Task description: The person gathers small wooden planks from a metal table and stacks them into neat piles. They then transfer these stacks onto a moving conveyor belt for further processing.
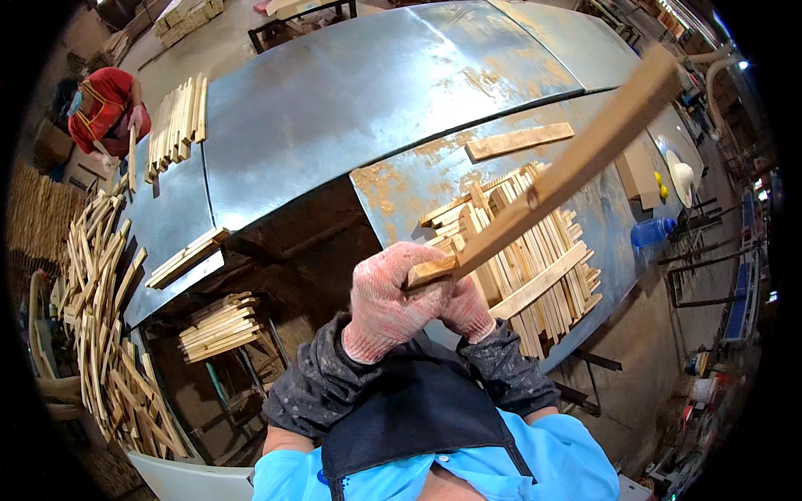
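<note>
Left hand (391, 292): fingers closed on the near end of the wooden slat (558, 170). Right hand (471, 311): at the same end; fingers hidden, grip indeterminate. Slat axis points forward-right from the fingers, above the worktop (292, 125), toward its right edge.

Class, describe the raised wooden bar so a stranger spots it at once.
Find the broad metal table, then the left hand and right hand in pinkish gloves. The wooden bar slants up rightward from them, held aloft, unlike the stacked pieces.

Glare streaks the tabletop (334, 100) (fisheye-bent); dim edges seem soft
</note>
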`<move>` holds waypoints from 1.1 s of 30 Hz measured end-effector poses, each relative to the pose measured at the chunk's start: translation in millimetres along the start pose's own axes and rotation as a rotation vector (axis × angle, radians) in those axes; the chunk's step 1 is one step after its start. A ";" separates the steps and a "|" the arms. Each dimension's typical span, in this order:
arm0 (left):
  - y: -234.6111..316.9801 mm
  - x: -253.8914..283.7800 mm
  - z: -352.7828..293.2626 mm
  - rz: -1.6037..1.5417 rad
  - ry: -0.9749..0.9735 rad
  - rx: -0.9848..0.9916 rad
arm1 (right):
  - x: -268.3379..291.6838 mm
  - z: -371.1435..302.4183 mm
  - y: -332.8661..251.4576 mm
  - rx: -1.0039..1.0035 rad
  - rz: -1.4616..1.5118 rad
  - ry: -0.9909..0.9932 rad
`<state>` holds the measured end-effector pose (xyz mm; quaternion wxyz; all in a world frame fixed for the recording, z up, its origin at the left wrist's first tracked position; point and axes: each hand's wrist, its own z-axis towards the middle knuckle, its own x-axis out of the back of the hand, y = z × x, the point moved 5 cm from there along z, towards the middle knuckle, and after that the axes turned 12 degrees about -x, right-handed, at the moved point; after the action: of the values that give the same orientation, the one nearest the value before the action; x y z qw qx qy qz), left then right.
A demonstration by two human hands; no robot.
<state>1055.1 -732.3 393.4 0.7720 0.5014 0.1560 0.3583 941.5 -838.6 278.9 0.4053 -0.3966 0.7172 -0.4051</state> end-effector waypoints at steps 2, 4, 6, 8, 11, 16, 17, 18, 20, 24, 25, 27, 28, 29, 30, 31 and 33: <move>5.7 -3.4 1.4 0.049 -0.010 -0.169 | 2.3 0.6 -5.1 0.036 -0.084 0.017; 14.5 -5.9 7.1 0.066 -0.033 -0.331 | 4.7 -4.5 -20.4 0.240 -0.341 0.144; 10.8 -8.8 0.9 0.074 -0.084 -0.319 | 10.2 -2.5 -10.1 0.049 0.018 0.027; 7.2 -12.3 -1.0 0.042 -0.119 -0.330 | 15.9 -1.1 -9.1 0.087 -0.076 0.018; 2.4 -16.3 -6.6 0.054 -0.198 -0.308 | 24.8 0.3 3.6 0.044 -0.074 0.044; -2.9 -25.7 -11.2 0.112 -0.253 -0.308 | 50.6 4.4 68.8 -0.015 0.430 0.082; -2.2 -27.4 -10.8 0.140 -0.271 -0.299 | 51.1 7.5 66.0 0.020 0.375 0.094; -4.2 -29.0 -11.7 0.127 -0.259 -0.280 | 51.8 10.2 63.4 0.054 0.322 0.108; -11.1 -31.2 -15.8 0.103 -0.232 -0.243 | 47.8 13.3 65.8 0.102 0.293 0.157; -24.1 -32.5 -21.7 0.036 -0.232 -0.236 | 61.8 15.3 107.2 0.128 0.296 0.251; -26.2 -32.3 -21.4 0.026 -0.258 -0.232 | 68.4 15.1 123.1 0.114 0.333 0.271; -28.1 -31.6 -21.2 0.006 -0.268 -0.233 | 72.9 12.6 132.0 -0.003 0.409 0.246; -28.4 -31.3 -21.1 -0.007 -0.255 -0.238 | 73.0 13.0 136.4 -0.050 0.439 0.229; -29.2 -31.2 -21.7 -0.020 -0.244 -0.244 | 61.6 16.6 127.2 -0.072 0.458 0.200; -36.9 -30.9 -25.9 -0.047 -0.224 -0.173 | 52.8 15.6 109.0 -0.066 0.387 0.159; -47.6 -31.0 -33.3 -0.073 -0.204 -0.102 | 44.4 14.1 91.6 -0.058 0.316 0.119; -52.0 -28.0 -35.2 -0.058 -0.187 0.024 | 32.4 6.8 52.0 -0.007 -0.032 0.061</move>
<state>1035.2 -741.3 328.3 0.7871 0.5372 0.1023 0.2854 923.6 -850.9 221.2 0.3753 -0.3968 0.7242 -0.4210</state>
